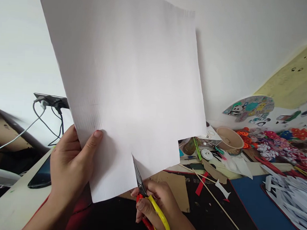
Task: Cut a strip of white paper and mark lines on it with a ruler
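Note:
A large white sheet of cardboard (145,76) is held up in front of me, with a square notch out of its lower right corner. My left hand (72,162) grips its lower left edge, thumb on the near face and fingers behind. In my right hand (161,201) are scissors (155,211) with one yellow and one red handle. Their blades point up into a slit in the sheet's bottom edge, and part of them is hidden by the sheet.
Below lie a dark mat (207,207), brown cardboard (177,188) and thin wooden sticks (216,200). Right are a tan bowl (229,138), colourful paper flowers (273,142) and piled white strips (290,194). A power strip (51,100) with cables is at left.

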{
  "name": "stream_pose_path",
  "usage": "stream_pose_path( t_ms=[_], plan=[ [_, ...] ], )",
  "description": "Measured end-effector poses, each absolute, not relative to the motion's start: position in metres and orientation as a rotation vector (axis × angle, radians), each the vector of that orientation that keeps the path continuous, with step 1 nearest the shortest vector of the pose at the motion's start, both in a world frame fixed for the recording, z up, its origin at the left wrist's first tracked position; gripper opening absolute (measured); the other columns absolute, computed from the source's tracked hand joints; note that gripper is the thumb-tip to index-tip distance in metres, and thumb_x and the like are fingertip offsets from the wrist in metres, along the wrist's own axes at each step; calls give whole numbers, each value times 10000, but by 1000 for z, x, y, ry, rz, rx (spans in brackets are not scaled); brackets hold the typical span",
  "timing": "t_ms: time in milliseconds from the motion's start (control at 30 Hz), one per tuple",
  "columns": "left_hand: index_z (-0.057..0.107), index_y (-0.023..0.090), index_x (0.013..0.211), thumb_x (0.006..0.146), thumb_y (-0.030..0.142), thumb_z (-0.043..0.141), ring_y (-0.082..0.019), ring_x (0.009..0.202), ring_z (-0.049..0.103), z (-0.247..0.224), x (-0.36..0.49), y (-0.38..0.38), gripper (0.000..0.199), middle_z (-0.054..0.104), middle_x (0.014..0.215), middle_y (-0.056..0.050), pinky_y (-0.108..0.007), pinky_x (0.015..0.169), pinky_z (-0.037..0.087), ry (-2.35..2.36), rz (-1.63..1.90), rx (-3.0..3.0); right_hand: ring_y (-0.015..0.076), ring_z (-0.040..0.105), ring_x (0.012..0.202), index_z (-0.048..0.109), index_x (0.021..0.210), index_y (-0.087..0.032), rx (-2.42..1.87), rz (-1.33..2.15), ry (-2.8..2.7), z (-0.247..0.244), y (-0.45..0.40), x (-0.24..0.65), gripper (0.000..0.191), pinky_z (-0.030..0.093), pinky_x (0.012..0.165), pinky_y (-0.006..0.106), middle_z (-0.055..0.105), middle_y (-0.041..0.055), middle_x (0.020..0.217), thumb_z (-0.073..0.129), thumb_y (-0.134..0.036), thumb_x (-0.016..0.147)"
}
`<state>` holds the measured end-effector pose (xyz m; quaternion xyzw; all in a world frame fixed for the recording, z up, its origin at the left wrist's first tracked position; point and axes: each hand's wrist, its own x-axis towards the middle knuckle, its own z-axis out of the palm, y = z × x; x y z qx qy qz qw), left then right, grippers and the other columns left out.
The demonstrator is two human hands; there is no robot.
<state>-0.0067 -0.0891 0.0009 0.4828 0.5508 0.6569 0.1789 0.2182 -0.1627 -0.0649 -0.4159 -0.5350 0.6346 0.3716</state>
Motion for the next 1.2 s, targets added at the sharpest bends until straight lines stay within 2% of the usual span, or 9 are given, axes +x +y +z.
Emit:
stream_pose_path(
  t_ms=[200,500,667,833,1067,1200],
  plan=[
    [806,293,1182,862,565,843,-231,935,731,4,-15,-86,421,818,1152,-33,-304,742,573,1523,1899,1302,141,654,563,800,1078,-144,-1038,1643,-1346,-74,-163,220,685,558,575,238,654,-12,664,914,-739,759],
    [829,287,1113,856,495,863,-207,887,696,1,-14,-91,332,825,1026,-8,-293,749,539,1502,2019,1401,135,669,576,818,1132,-134,-1023,1636,-1375,-89,-164,223,701,575,587,236,621,-11,683,871,-754,810],
    [839,308,1116,843,487,886,-195,936,705,4,-14,-97,330,828,1091,-8,-263,783,565,1463,1974,1320,148,695,588,833,1144,-124,-1019,1597,-1435,-87,-165,225,732,552,582,229,663,18,705,884,-762,789],
    [841,314,1136,809,497,918,-188,926,728,10,-14,-99,382,820,1195,-11,-221,717,615,1382,1893,1172,170,725,633,852,1105,-125,-998,1545,-1530,-70,-163,228,696,553,595,226,707,46,728,897,-744,789],
    [835,292,1181,839,471,905,-148,915,718,10,-16,-96,392,825,1142,-10,-160,729,600,1419,1964,1191,170,727,577,837,1137,-103,-972,1532,-1518,-85,-165,229,848,586,589,239,715,50,693,805,-870,778],
    [840,283,1141,836,485,903,-144,890,718,10,-18,-97,372,823,1155,-12,-155,704,596,1428,1923,1198,191,751,605,827,1182,-108,-956,1557,-1505,-92,-164,227,862,597,603,253,718,54,705,811,-868,776]
  ],
)
